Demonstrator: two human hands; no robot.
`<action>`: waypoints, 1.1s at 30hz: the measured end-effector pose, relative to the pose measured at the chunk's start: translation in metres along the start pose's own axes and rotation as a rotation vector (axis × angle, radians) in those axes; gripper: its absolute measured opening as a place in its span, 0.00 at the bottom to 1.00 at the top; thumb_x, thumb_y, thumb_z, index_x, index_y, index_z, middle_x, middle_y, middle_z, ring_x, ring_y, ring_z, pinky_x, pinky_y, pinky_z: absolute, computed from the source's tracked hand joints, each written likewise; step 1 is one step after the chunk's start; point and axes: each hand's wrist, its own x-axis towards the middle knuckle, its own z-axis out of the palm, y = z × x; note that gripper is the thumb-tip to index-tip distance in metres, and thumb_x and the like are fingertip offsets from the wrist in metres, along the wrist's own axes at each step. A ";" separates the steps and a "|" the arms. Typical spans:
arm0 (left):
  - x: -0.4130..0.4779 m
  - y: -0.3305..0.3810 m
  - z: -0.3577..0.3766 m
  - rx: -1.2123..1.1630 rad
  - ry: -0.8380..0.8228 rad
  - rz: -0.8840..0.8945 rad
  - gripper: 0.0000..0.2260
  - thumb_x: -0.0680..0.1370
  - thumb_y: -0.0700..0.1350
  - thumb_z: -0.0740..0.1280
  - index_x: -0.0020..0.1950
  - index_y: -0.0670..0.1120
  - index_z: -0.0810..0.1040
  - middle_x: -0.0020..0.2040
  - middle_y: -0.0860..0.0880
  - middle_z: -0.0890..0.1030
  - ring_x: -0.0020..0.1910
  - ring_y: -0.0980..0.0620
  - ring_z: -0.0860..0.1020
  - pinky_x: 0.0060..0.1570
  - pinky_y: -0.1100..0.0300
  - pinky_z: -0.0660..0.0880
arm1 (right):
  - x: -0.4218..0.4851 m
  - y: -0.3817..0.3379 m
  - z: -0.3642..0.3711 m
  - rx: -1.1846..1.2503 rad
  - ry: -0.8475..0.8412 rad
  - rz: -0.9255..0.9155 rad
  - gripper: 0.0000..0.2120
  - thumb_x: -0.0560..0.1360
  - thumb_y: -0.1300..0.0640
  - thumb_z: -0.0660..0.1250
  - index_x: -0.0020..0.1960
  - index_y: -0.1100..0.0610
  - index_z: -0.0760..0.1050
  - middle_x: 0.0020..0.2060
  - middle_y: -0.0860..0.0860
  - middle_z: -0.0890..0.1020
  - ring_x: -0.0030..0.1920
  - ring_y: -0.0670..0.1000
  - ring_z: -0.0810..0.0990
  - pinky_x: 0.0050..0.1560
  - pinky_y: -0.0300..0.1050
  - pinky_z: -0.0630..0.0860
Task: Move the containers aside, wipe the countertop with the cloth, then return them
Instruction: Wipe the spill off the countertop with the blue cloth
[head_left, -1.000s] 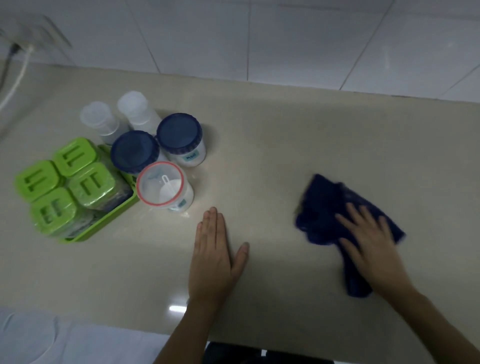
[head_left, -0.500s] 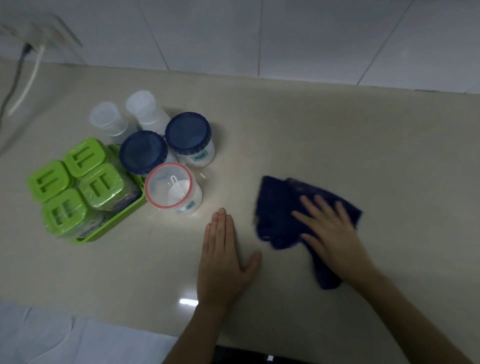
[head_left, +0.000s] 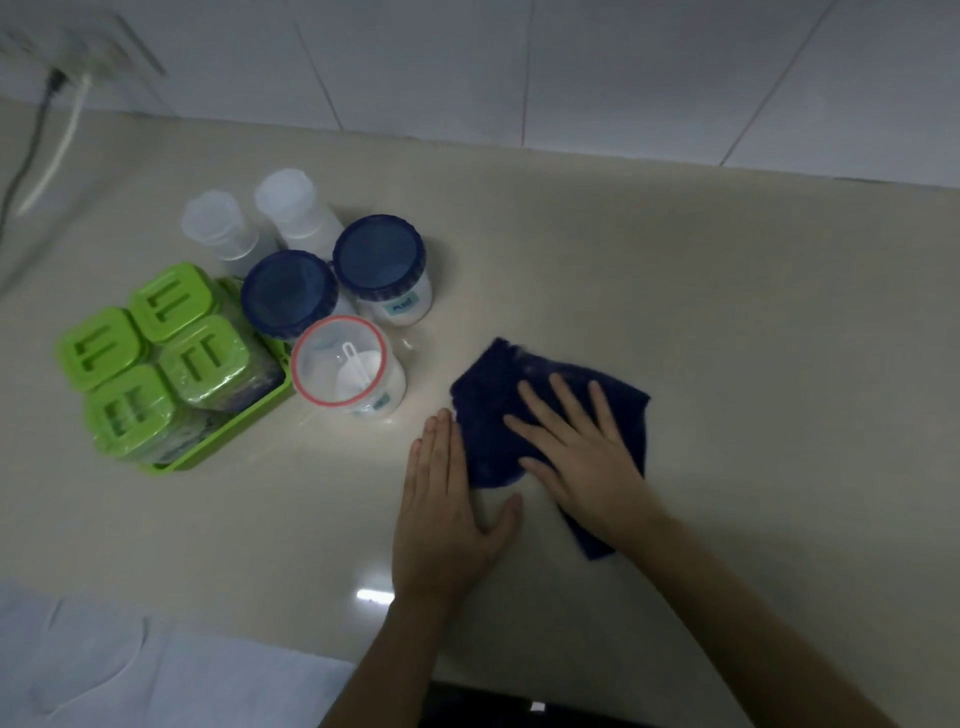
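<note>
A dark blue cloth (head_left: 491, 395) lies flat on the beige countertop (head_left: 727, 312). My right hand (head_left: 582, 457) presses down on it with fingers spread. My left hand (head_left: 447, 509) rests flat on the counter, its fingertips touching the cloth's left edge. The containers stand grouped at the left: two blue-lidded jars (head_left: 288, 293) (head_left: 379, 257), a red-rimmed clear jar (head_left: 340, 361) with a white scoop inside, two frosted clear bottles (head_left: 213, 221) (head_left: 285, 200), and several green-lidded boxes (head_left: 202, 358) in a green tray (head_left: 228, 441).
A white tiled wall (head_left: 571, 67) runs along the back of the counter. A socket with a plug and cables (head_left: 52, 119) is at the far left. The counter's front edge (head_left: 311, 649) is near my body, with pale fabric below it.
My right hand has slid the cloth leftward across the counter until it meets my left hand. My left hand has stayed in place.
</note>
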 end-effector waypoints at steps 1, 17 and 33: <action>0.000 -0.001 -0.001 -0.006 0.002 0.002 0.40 0.75 0.62 0.61 0.77 0.40 0.53 0.78 0.44 0.54 0.78 0.50 0.50 0.77 0.51 0.52 | 0.003 -0.006 0.002 0.006 -0.015 -0.022 0.22 0.79 0.44 0.50 0.70 0.47 0.64 0.74 0.49 0.62 0.75 0.55 0.57 0.72 0.61 0.48; -0.030 0.067 0.012 0.071 -0.105 0.185 0.38 0.78 0.65 0.49 0.76 0.37 0.55 0.78 0.41 0.54 0.78 0.46 0.52 0.77 0.51 0.48 | -0.161 0.057 -0.014 0.175 0.025 0.231 0.20 0.78 0.48 0.48 0.64 0.51 0.71 0.73 0.48 0.65 0.75 0.51 0.57 0.74 0.52 0.45; -0.064 0.303 0.101 0.119 -0.200 0.512 0.35 0.79 0.63 0.51 0.77 0.39 0.54 0.78 0.43 0.54 0.78 0.48 0.51 0.76 0.56 0.42 | -0.395 0.228 -0.028 0.167 0.184 0.888 0.28 0.77 0.40 0.42 0.72 0.50 0.61 0.75 0.50 0.59 0.75 0.53 0.55 0.75 0.58 0.48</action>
